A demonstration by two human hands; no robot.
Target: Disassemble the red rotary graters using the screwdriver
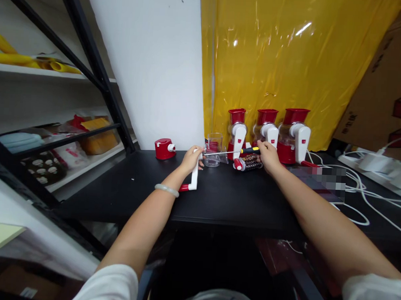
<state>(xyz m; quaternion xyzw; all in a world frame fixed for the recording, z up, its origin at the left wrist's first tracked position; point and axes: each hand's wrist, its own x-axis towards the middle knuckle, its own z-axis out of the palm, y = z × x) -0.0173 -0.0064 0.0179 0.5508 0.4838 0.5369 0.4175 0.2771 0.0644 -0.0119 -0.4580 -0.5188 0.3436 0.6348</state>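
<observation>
My left hand (191, 160) is closed around the upper part of a white crank handle (195, 177), whose red knob (184, 188) hangs low toward my wrist. In my right hand (269, 156) is a screwdriver (250, 150) with a black and yellow grip. Its long metal shaft runs left, and the tip meets the crank near my left fingers; the exact contact is too small to see. Just behind stands a clear plastic housing (213, 159). Below the screwdriver lies a grater drum (250, 162) with a red and white end.
Three assembled red and white rotary graters (295, 137) stand at the back right. A red base piece (164, 149) sits left on the black table (118, 186). White cables (360, 185), a flat dark device (319, 183) and a power strip (381, 166) occupy the right. A shelf rack (99, 86) borders the left.
</observation>
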